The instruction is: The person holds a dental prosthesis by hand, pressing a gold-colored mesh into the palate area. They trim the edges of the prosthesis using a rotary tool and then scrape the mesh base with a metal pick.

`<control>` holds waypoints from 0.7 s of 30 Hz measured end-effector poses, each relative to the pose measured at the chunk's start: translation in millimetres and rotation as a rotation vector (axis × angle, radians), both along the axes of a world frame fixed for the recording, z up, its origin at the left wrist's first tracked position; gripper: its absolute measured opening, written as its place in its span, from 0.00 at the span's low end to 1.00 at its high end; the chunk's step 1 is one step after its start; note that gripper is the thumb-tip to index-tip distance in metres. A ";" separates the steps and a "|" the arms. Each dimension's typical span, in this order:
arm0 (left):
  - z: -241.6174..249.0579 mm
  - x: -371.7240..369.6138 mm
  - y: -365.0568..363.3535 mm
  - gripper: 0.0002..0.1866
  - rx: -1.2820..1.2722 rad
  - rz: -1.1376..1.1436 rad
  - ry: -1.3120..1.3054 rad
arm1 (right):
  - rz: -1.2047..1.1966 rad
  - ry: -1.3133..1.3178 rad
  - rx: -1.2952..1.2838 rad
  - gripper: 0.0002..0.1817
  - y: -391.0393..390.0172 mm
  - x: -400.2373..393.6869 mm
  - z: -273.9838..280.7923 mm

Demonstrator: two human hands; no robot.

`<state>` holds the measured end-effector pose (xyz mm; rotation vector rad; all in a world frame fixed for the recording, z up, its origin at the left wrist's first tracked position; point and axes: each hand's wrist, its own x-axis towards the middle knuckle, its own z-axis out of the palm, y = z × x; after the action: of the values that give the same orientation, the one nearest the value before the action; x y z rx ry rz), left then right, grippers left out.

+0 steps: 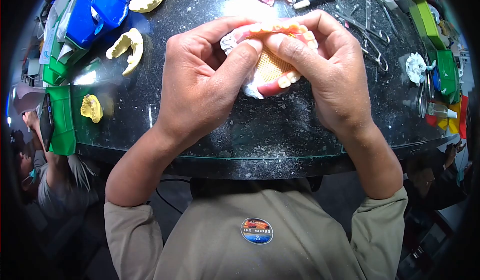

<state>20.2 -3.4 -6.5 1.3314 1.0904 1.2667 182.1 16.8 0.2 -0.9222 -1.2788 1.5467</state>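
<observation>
Above the bench, both of my hands are closed on a partial denture (272, 66) with pink gum parts, tooth-coloured teeth and a gold mesh plate. White plaster (253, 91) shows along its left and lower edges. My left hand (200, 82) grips the left side, thumb pressed on the upper part of the mesh. On the other side, my right hand (336, 72) grips with its thumb beside the left one. The fingers behind the denture are mostly hidden.
Yellowish dental casts (134, 55) and a small yellow piece (91, 108) lie at left, near blue (107, 7) and green bins (62, 120). Scissor-like metal tools (367, 27) lie at upper right. White dust covers the dark bench (270, 140). Other people (70, 177) are at both sides.
</observation>
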 end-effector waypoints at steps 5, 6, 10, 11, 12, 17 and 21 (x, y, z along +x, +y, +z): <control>-1.4 1.7 0.7 0.13 -0.007 -0.019 -0.028 | -0.013 -0.001 -0.003 0.10 1.9 1.8 -0.8; -0.2 0.7 0.3 0.14 -0.036 -0.032 -0.007 | -0.013 -0.006 -0.001 0.10 2.0 2.3 -1.0; 3.2 -3.0 -1.3 0.16 -0.086 -0.068 0.040 | -0.002 0.003 -0.009 0.10 2.2 2.8 -0.3; 3.1 -3.2 -1.1 0.16 -0.082 -0.072 0.042 | 0.003 0.010 -0.014 0.10 2.2 2.9 0.3; 3.0 -3.2 -0.9 0.16 -0.081 -0.073 0.028 | 0.000 0.004 -0.008 0.10 2.2 2.8 0.1; 4.1 -2.5 0.0 0.16 -0.074 -0.087 0.016 | 0.003 0.033 -0.011 0.10 1.7 2.5 -0.1; 4.6 -2.5 -0.9 0.17 -0.079 -0.092 0.003 | -0.014 0.023 0.009 0.11 2.1 2.3 -1.0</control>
<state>17.7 -4.3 -1.9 1.3086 1.0588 1.1434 184.5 18.9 -0.8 -0.9031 -1.2594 1.5350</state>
